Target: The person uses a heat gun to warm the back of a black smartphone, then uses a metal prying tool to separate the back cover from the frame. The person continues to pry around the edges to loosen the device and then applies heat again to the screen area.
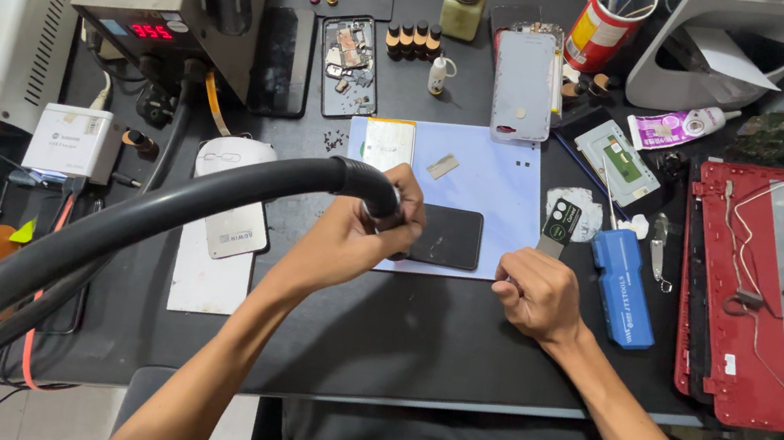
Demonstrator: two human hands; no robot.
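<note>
The left hand (357, 236) is closed around the handle end of a thick black hose (161, 210), its fingers wrapped tight where the hose narrows to a nozzle; the nozzle tip is hidden behind the knuckles, right at the left edge of the black phone (447, 236). The hose is smooth, matte and dark grey-black; it arches from the hand up and leftward, then sweeps down toward the lower-left corner of the view, growing wide and blurred there.

The phone is a flat, dark rectangle with rounded corners, lying face-flat with no visible detail on its surface; it rests on the lower edge of a pale blue mat (492, 188), which is the landmark here. The right hand (536, 291) sits just beyond the mat's lower-right corner, fingers curled inward in a loose fist, knuckles resting on the black table (416, 344); whether it pinches anything cannot be told.

On the mat's upper left lies a cream-coloured rectangular part (389, 144); a small grey strip (441, 166) lies near the mat's centre top; a blue box-shaped tool (624, 286) lies just right of the mat; a red laptop shell (775, 301) lies well to the right.
</note>
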